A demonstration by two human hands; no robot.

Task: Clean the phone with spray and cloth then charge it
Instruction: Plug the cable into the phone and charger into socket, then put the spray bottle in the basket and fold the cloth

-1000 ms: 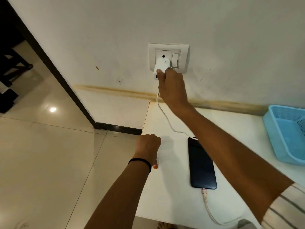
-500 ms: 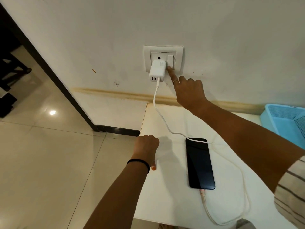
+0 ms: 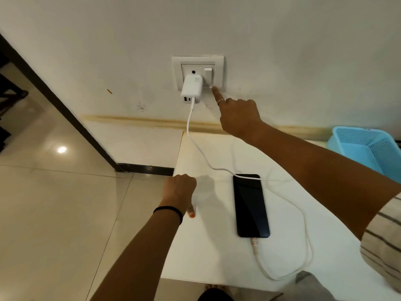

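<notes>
A black phone [image 3: 250, 205] lies face up on the white table [image 3: 217, 253]. A white cable [image 3: 303, 224] is plugged into its near end and loops round to the white charger [image 3: 192, 89], which sits in the wall socket plate [image 3: 219, 61]. My right hand [image 3: 238, 118] points with a straight index finger whose tip touches the plate's lower edge just below the white switch [image 3: 208, 73]; its other fingers are curled. My left hand [image 3: 179, 190] rests as a fist on the table's left edge and holds nothing.
A light blue plastic basket [image 3: 355, 135] stands on the table at the far right. A grey cloth-like thing [image 3: 310, 285] shows at the table's near edge. Tiled floor and a dark door frame [image 3: 54, 105] lie to the left.
My right hand let go of the charger and moved right to the switch; its index fingertip now sits at the plate's lower edge. The left hand and phone stay put.
</notes>
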